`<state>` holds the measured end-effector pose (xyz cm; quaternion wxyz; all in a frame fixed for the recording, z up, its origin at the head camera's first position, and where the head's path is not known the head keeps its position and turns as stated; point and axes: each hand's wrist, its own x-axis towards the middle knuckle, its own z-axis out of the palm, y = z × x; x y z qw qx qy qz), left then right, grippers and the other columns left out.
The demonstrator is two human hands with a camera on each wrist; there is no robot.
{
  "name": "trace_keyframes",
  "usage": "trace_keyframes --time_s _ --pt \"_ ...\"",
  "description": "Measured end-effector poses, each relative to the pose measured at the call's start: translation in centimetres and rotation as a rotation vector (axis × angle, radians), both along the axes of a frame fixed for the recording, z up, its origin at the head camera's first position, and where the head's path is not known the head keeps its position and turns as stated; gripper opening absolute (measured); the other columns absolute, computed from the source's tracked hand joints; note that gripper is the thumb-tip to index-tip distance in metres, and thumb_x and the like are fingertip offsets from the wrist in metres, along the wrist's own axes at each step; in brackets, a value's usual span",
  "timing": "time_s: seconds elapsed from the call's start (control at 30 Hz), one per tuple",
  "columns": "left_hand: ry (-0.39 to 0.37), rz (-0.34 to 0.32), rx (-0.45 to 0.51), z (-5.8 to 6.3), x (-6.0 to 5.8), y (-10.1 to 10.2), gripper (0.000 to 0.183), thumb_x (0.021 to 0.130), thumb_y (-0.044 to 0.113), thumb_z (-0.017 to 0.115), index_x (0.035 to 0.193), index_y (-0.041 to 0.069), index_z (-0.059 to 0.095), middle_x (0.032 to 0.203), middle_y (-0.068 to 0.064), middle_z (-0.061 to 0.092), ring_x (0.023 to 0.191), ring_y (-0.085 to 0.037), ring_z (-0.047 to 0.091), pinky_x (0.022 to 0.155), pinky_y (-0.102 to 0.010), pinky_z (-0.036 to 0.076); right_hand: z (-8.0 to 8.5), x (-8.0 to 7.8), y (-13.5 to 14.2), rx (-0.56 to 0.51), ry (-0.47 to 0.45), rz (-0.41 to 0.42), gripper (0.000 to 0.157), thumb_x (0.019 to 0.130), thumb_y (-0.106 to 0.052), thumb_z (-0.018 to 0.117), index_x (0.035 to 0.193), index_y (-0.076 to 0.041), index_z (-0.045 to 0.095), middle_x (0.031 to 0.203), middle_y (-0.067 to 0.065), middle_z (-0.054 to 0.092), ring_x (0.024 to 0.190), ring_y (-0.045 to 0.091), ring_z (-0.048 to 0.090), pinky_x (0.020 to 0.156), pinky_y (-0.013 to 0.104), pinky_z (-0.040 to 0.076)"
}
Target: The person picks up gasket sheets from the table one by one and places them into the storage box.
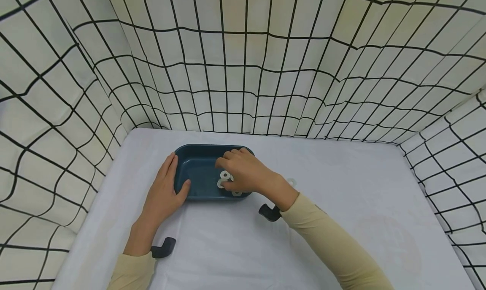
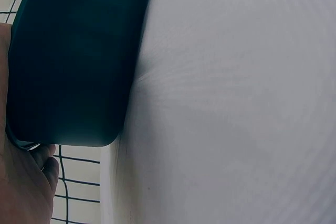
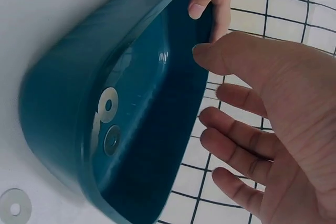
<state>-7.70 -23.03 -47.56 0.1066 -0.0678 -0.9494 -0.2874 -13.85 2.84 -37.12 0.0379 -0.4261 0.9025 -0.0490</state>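
Note:
A dark teal tray with raised walls lies on the white-covered table. My left hand holds its left end, thumb over the near rim and fingers along the outer side. Several flat washers are in the right part of the tray. Above them is my right hand, which hides some from the head view. In the right wrist view that hand has loosely bent, spread fingers with nothing visible between them. One washer lies pale on the tray floor, beside a greyer washer.
Outside the tray, to its right, another washer lies on the white tabletop. A black grid net over pale sheeting stands behind and at both sides. Black fittings sit at both wrists.

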Motion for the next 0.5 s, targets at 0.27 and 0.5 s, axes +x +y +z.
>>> trace_keyframes --time_s 0.27,0.5 --pt "0.001 0.003 0.005 0.1 0.0 0.0 0.082 0.099 0.033 0.059 0.162 0.007 0.016 0.170 -0.014 0.017 0.157 -0.036 0.021 0.123 -0.058 0.028 -0.5 -0.1 1.5 -0.061 -0.028 -0.069 0.036 0.095 -0.038 0.068 0.127 -0.021 0.066 0.123 0.001 0.068 0.117 0.019 0.064 0.104 0.044 0.049" --pt "-0.009 0.003 0.006 0.2 0.0 0.1 0.082 0.098 0.034 0.059 0.162 0.007 0.016 0.170 -0.014 0.016 0.157 -0.035 0.020 0.123 -0.058 0.028 -0.9 -0.2 4.3 -0.138 -0.052 -0.150 0.033 0.095 -0.035 0.068 0.125 -0.020 0.067 0.121 0.001 0.069 0.114 0.019 0.065 0.103 0.044 0.049"
